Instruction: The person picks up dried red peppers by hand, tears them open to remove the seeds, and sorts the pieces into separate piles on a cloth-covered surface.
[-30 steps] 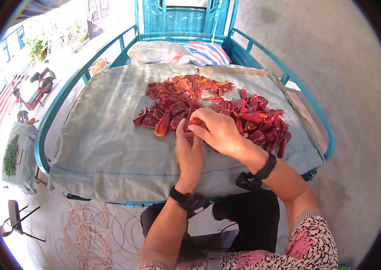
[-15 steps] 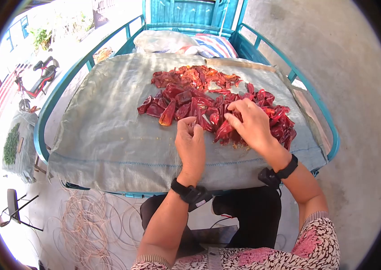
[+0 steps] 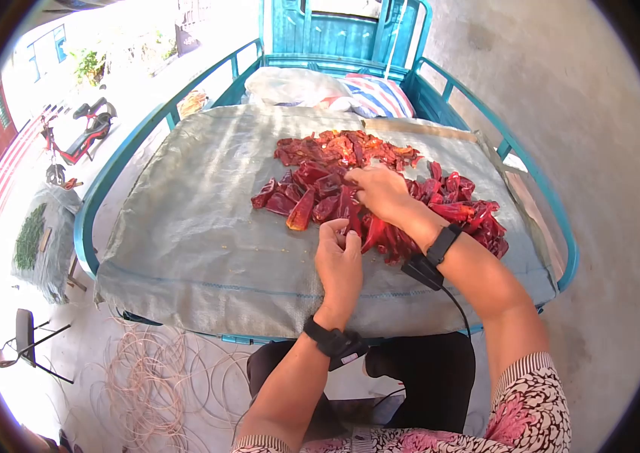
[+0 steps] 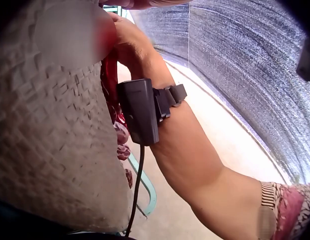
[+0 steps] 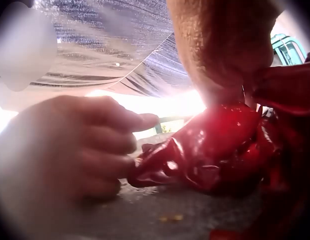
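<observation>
A pile of dried red peppers (image 3: 312, 185) lies on a grey woven sack cloth (image 3: 199, 219) spread over a teal cart bed. My left hand (image 3: 339, 253) rests at the pile's near edge, its fingers (image 5: 95, 145) curled against the end of a pepper (image 5: 155, 172). My right hand (image 3: 380, 189) reaches into the middle of the pile from the right, fingers bent down onto a pepper (image 5: 225, 135). In the left wrist view, my right forearm with its black wrist camera (image 4: 140, 110) crosses above the cloth (image 4: 50, 140).
Teal cart rails (image 3: 108, 189) run along both sides. Stuffed bags (image 3: 320, 87) lie at the far end. On the ground to the left are a red scooter (image 3: 78, 140), a sack with green produce (image 3: 33, 238), wire coils (image 3: 154, 377) and a chair (image 3: 21, 340).
A second ago both hands held one pepper together. The right hand then went to the pile's right side and has now moved left to its middle. The left hand stayed at the near edge.
</observation>
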`<state>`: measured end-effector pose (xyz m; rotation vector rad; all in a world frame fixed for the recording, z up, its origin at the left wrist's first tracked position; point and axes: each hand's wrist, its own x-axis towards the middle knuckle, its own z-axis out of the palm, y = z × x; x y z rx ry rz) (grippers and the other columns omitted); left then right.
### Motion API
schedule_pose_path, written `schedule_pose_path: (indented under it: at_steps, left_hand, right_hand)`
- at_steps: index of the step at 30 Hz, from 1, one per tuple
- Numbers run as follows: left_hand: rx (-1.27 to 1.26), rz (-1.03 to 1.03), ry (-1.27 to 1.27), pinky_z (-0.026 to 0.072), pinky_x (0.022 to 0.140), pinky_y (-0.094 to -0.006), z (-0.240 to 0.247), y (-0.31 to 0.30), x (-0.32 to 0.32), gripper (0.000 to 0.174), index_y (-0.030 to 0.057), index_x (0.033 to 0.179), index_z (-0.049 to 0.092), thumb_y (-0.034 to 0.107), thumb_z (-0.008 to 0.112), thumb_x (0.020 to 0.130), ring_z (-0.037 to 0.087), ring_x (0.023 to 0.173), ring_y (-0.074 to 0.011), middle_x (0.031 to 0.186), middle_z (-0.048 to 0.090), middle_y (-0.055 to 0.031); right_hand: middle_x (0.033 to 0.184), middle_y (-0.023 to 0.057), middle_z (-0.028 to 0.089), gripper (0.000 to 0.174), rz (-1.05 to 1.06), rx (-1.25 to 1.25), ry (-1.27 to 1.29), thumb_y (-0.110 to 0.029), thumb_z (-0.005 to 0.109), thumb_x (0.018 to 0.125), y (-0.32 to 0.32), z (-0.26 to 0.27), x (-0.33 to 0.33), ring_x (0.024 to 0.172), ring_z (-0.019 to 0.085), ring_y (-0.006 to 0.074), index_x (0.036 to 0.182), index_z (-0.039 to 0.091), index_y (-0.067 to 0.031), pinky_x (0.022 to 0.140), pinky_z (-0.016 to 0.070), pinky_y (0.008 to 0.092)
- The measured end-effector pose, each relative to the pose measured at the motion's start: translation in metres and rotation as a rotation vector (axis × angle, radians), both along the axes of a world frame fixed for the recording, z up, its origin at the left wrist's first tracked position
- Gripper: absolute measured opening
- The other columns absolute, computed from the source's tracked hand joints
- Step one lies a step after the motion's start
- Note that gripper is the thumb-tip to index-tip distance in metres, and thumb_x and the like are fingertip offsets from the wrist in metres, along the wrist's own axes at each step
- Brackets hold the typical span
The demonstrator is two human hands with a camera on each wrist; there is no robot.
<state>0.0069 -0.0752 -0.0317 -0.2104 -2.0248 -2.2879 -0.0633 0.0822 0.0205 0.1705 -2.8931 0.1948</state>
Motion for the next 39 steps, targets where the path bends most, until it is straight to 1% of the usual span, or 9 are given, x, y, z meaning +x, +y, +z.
schedule_pose_path:
  at_steps: [5, 6, 10, 14, 19, 23, 29, 34, 39]
  left_hand:
    - [-0.159, 0.119, 0.188, 0.0508, 0.065, -0.0392, -0.022, 0.003, -0.007, 0.032, 0.0004, 0.118, 0.054, 0.010, 0.067, 0.089, 0.062, 0.078, -0.0239, 0.094, 0.059, -0.0124]
    - [-0.292, 0.156, 0.232, 0.0515, 0.066, -0.0402, -0.017, 0.001, -0.005, 0.034, 0.0014, 0.119, 0.055, 0.011, 0.068, 0.089, 0.063, 0.080, -0.0261, 0.096, 0.058, -0.0127]
    - [-0.669, 0.187, 0.300, 0.0527, 0.072, -0.0466, 0.008, -0.012, 0.002, 0.041, 0.0054, 0.121, 0.056, 0.018, 0.073, 0.086, 0.063, 0.090, -0.0350, 0.108, 0.054, -0.0139]
    - [-0.756, 0.140, 0.282, 0.0527, 0.076, -0.0483, 0.003, -0.013, -0.002, 0.044, 0.0078, 0.120, 0.058, 0.021, 0.076, 0.083, 0.062, 0.099, -0.0359, 0.112, 0.052, -0.0132]
    - [-0.825, 0.167, 0.317, 0.0543, 0.075, -0.0475, 0.003, -0.014, -0.004, 0.035, 0.0083, 0.112, 0.059, 0.018, 0.075, 0.083, 0.062, 0.099, -0.0350, 0.110, 0.053, -0.0133]
    - [-0.828, 0.205, 0.298, 0.0529, 0.077, -0.0472, -0.006, -0.012, -0.011, 0.029, 0.0112, 0.112, 0.061, 0.017, 0.072, 0.086, 0.063, 0.100, -0.0349, 0.111, 0.056, -0.0120]
    - [-0.464, 0.224, 0.320, 0.0522, 0.070, -0.0460, -0.007, -0.012, -0.017, 0.016, 0.0047, 0.104, 0.058, 0.011, 0.064, 0.091, 0.064, 0.091, -0.0354, 0.102, 0.059, -0.0171]
    - [-0.088, 0.091, 0.098, 0.0504, 0.065, -0.0369, 0.003, -0.014, -0.018, 0.014, -0.0001, 0.098, 0.058, 0.012, 0.063, 0.095, 0.062, 0.074, -0.0225, 0.088, 0.063, -0.0122]
    - [0.209, 0.041, -0.006, 0.0477, 0.059, -0.0259, 0.017, -0.021, -0.013, 0.017, 0.0005, 0.094, 0.057, 0.017, 0.061, 0.099, 0.057, 0.068, -0.0087, 0.080, 0.062, -0.0049]
  right_hand:
    - [0.104, 0.0165, 0.069, 0.039, -0.052, -0.175, 0.434, -0.006, 0.063, 0.084, 0.023, 0.005, -0.001, 0.098, 0.067, 0.0344, 0.122, 0.064, -0.0152, 0.084, 0.0535, 0.0480]
    - [0.098, 0.0139, 0.069, 0.035, -0.001, -0.347, 0.444, -0.005, 0.062, 0.087, 0.028, 0.009, 0.003, 0.092, 0.069, 0.0269, 0.121, 0.063, -0.0100, 0.079, 0.0544, 0.0418]
    - [0.096, 0.0005, 0.064, 0.031, -0.060, -0.965, -0.127, -0.010, 0.063, 0.094, 0.033, 0.051, 0.050, 0.082, 0.056, 0.0065, 0.124, 0.060, -0.0051, 0.070, 0.0464, 0.0255]
    - [0.100, 0.0023, 0.064, 0.033, -0.080, -0.587, -0.122, -0.009, 0.065, 0.092, 0.048, 0.036, 0.072, 0.086, 0.059, 0.0093, 0.124, 0.060, -0.0044, 0.077, 0.0500, 0.0270]
    - [0.103, 0.0124, 0.068, 0.029, 0.115, -0.626, 0.029, -0.010, 0.065, 0.086, 0.017, 0.025, 0.070, 0.091, 0.065, 0.0234, 0.114, 0.066, -0.0037, 0.084, 0.0523, 0.0364]
    - [0.107, 0.0130, 0.066, 0.032, 0.275, -0.167, 0.156, -0.006, 0.067, 0.084, -0.012, 0.019, 0.073, 0.104, 0.062, 0.0320, 0.116, 0.066, -0.0082, 0.094, 0.0489, 0.0426]
    - [0.116, 0.0131, 0.061, 0.051, 0.288, -0.295, 0.208, 0.000, 0.072, 0.076, -0.026, 0.011, 0.077, 0.106, 0.062, 0.0337, 0.124, 0.061, -0.0113, 0.090, 0.0514, 0.0437]
    - [0.121, 0.0145, 0.057, 0.062, 0.483, -0.123, 0.381, 0.001, 0.076, 0.073, -0.039, 0.006, 0.074, 0.104, 0.063, 0.0355, 0.130, 0.057, -0.0110, 0.085, 0.0548, 0.0433]
    - [0.113, 0.0121, 0.059, 0.048, 0.497, -0.394, 0.283, -0.002, 0.078, 0.076, -0.032, 0.002, 0.071, 0.099, 0.064, 0.0298, 0.119, 0.059, -0.0073, 0.078, 0.0548, 0.0367]
